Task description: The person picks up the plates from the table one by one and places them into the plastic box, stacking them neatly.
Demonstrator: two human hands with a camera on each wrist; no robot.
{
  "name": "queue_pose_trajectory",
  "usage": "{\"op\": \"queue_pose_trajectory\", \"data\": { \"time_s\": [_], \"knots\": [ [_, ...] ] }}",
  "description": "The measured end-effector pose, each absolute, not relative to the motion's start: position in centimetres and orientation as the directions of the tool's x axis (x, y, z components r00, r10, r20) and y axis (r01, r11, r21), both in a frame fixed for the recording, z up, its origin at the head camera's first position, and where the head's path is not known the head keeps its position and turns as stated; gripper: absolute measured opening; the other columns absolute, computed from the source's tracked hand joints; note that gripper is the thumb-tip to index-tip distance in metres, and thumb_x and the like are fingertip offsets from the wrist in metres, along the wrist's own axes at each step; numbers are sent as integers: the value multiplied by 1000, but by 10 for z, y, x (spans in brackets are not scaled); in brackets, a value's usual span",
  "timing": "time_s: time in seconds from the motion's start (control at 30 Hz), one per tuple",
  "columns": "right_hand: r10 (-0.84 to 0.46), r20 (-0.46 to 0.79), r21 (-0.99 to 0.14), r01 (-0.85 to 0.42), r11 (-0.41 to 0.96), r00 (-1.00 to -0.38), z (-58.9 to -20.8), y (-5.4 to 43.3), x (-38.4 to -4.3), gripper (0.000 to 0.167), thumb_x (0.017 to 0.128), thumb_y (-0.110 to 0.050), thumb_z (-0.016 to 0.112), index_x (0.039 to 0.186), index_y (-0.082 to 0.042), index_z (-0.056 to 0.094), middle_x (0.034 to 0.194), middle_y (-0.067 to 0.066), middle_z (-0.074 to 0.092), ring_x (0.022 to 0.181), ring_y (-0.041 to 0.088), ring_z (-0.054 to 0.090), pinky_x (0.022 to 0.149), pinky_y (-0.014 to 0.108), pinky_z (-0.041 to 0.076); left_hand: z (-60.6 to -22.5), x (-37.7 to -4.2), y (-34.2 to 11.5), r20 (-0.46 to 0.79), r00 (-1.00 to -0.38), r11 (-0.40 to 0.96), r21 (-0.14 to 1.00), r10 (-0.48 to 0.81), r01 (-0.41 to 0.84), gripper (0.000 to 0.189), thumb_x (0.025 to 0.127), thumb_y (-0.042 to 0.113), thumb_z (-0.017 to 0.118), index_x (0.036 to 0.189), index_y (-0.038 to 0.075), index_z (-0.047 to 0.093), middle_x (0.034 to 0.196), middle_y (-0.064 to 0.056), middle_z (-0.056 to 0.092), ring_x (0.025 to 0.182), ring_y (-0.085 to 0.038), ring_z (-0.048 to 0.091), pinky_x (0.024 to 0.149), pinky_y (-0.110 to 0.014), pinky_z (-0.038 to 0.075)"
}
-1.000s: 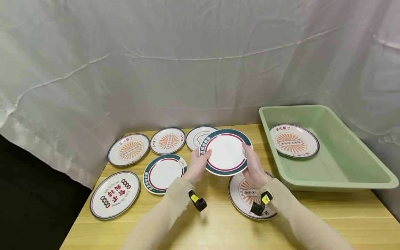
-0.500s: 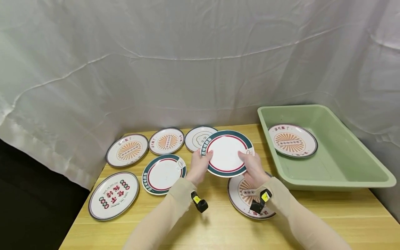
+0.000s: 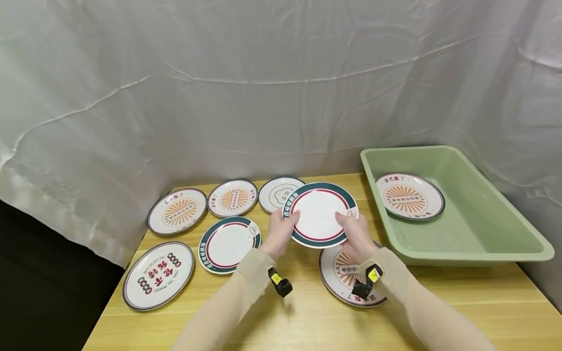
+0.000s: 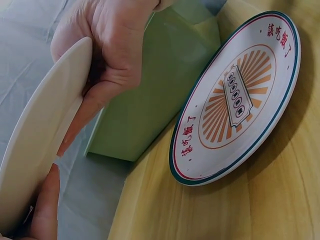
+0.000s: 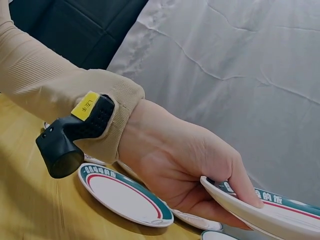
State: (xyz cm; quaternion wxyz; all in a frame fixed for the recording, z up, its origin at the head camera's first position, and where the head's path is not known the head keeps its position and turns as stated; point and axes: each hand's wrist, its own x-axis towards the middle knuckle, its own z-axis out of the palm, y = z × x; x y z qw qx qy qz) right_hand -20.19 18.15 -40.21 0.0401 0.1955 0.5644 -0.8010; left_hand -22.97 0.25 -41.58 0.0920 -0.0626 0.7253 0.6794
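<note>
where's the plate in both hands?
Near centre in the head view, the teal-rimmed plate is gripped by the left hand and right hand, left of the green tub.

The held plate (image 3: 319,214) is white and teal-banded (a red ring inside), the tub (image 3: 471,234) pale green.

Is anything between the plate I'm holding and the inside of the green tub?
Yes: the left wall of the green tub, right of the held plate, with another plate just inside it. Otherwise, only your right grip intervenes.
</note>
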Motion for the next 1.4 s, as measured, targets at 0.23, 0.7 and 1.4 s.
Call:
{"op": "queue_pose_trajectory", "data": {
  "time_s": [0.23,0.7,1.4],
  "knots": [
    [168,-353,-890,276,-362,-920,-393,185,-200,55,106,-12,44,157,-3,26,152,22,47,118,15,65,96,21,56,-409,-232,4,-161,-985,72,985,69,-156,38,103,26,55,135,6,59,113,-11,72,90,-7,67,87,-22,56],
    [191,-359,-888,272,-370,-914,-371,195,-197,59,106,-10,44,160,-6,21,158,17,42,142,25,49,100,19,53,-401,-236,4,-43,-994,114,993,100,-32,50,107,36,43,146,6,48,123,-21,67,99,-17,68,90,-31,60],
    [341,-336,-867,148,-475,-878,-347,236,-203,68,104,-5,44,162,-12,10,167,6,28,147,16,42,107,15,47,-401,-240,29,250,-940,269,912,231,308,45,108,36,41,144,11,50,131,-15,67,120,-28,65,107,-41,52]
  ]
}}
